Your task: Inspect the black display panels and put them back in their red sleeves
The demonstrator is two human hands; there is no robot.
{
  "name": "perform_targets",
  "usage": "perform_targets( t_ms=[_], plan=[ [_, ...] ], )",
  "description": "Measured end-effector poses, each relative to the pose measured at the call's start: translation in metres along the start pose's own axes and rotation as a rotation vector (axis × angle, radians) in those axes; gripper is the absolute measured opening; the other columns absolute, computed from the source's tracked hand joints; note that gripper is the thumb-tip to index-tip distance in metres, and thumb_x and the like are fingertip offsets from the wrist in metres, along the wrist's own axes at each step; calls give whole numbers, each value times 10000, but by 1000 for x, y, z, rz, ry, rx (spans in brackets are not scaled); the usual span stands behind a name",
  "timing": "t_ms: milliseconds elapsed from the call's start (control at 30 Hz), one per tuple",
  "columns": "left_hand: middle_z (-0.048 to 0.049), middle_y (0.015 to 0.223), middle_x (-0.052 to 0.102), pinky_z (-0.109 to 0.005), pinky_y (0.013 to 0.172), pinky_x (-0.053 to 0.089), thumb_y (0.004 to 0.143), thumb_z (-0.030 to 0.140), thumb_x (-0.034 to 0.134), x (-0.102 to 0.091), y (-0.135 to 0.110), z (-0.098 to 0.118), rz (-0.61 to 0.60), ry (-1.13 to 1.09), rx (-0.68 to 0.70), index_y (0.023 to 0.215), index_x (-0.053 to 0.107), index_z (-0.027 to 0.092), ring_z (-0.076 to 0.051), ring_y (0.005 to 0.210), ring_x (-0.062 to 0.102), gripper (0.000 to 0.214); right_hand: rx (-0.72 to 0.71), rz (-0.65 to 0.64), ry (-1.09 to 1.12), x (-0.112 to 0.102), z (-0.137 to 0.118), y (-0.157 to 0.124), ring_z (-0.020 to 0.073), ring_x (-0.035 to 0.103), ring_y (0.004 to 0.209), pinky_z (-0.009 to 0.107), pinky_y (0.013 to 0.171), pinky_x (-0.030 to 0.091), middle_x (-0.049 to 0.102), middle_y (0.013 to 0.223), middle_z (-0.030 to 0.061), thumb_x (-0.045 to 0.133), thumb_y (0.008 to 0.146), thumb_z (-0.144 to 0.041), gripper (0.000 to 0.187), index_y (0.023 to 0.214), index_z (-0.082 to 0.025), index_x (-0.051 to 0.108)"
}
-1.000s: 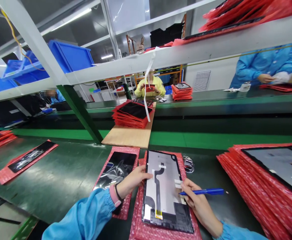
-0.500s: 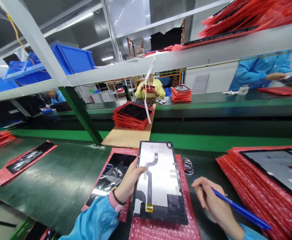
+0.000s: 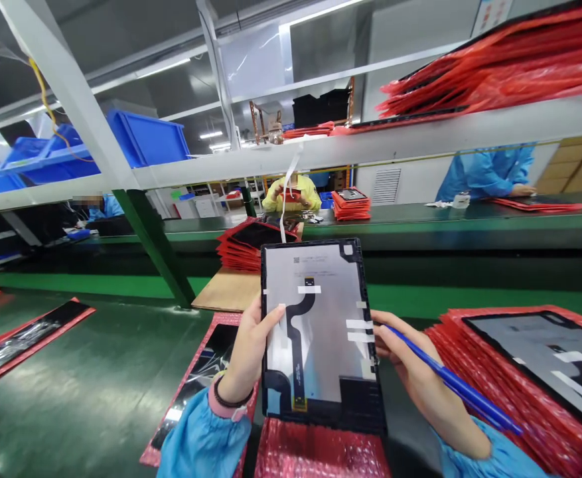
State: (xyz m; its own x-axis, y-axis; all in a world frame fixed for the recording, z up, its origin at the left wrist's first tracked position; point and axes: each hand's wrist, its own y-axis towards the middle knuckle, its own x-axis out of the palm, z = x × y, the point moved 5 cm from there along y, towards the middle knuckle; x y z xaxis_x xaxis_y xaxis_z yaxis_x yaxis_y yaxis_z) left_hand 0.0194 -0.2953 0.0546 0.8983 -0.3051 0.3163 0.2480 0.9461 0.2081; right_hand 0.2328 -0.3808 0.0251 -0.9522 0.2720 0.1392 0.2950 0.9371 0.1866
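My left hand (image 3: pixel 245 352) grips the left edge of a tablet screen (image 3: pixel 328 352), thumb on its back. The screen is tilted up toward me, with a pale back panel, a dark ribbon cable (image 3: pixel 296 358) and white tape strips. At its right edge are the fingers of my right hand (image 3: pixel 415 375), partly hidden behind it. That hand also holds a slim blue pen-like tool (image 3: pixel 462 388), its thick end pointing back toward my sleeve. Below the screen lies a red bubble-wrap sleeve (image 3: pixel 320 451).
Stacked red sleeves (image 3: pixel 450 372) with a screen on top stand at right. A dark glass panel (image 3: pixel 211 362) lies on red wrap at left. Another sleeve stack (image 3: pixel 241 255) sits behind the screen. A white shelf rail (image 3: pixel 271 159) crosses above; people work across the bench.
The screen has been raised and turned more toward me. My right hand has moved left and up to its right edge, still with the blue tool.
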Motion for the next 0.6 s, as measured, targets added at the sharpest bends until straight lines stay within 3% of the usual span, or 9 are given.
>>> perform_targets(
  t_ms=[133,267,333,400,467,533,600],
  plan=[
    [-14,1100,710,-270,821,516,801,295,674,7,2,7,34,59,113,1141,630,230,-196,950,668,348,-148,129,47,0,-23,11,286,610,1111,386,891,521,646,1219,106,629,829,-442,389,1155,-232,606],
    [-14,865,760,-243,701,528,801,262,671,7,0,17,87,359,365,892,739,185,-181,751,695,138,-314,176,118,8,-40,14,238,402,1338,408,1098,340,488,1421,35,673,818,-326,440,1230,-328,519],
    [-28,847,766,-254,703,538,807,172,644,13,-2,20,-13,547,550,906,760,191,-193,740,709,154,-254,93,168,16,-37,14,249,420,1326,440,1069,374,483,1425,39,633,829,-443,479,1276,-350,490],
    [-44,1022,743,-301,833,535,813,79,591,23,-7,19,-205,691,763,1076,716,219,-228,927,703,323,-144,-29,193,23,-31,13,288,483,1273,483,985,452,565,1342,72,516,805,-665,572,1265,-326,534],
    [-48,1187,672,-362,979,474,814,29,558,32,-13,16,-381,831,953,1217,622,246,-243,1128,620,461,-40,-95,211,24,-26,10,327,541,1207,507,911,495,666,1187,106,414,721,-819,723,1139,-277,645],
    [-56,1228,647,-392,1034,431,825,18,543,40,-18,14,-473,957,1082,1277,564,249,-229,1198,567,508,59,-115,264,23,-23,7,344,591,1138,492,874,518,727,1019,122,478,658,-837,702,957,-250,720],
    [-83,1213,657,-415,1032,435,839,19,508,48,-23,17,-499,1008,1191,1282,559,208,-229,1220,546,485,138,-135,383,22,-21,4,345,641,1054,475,863,529,747,891,123,611,637,-753,559,829,-244,736]
  ],
)
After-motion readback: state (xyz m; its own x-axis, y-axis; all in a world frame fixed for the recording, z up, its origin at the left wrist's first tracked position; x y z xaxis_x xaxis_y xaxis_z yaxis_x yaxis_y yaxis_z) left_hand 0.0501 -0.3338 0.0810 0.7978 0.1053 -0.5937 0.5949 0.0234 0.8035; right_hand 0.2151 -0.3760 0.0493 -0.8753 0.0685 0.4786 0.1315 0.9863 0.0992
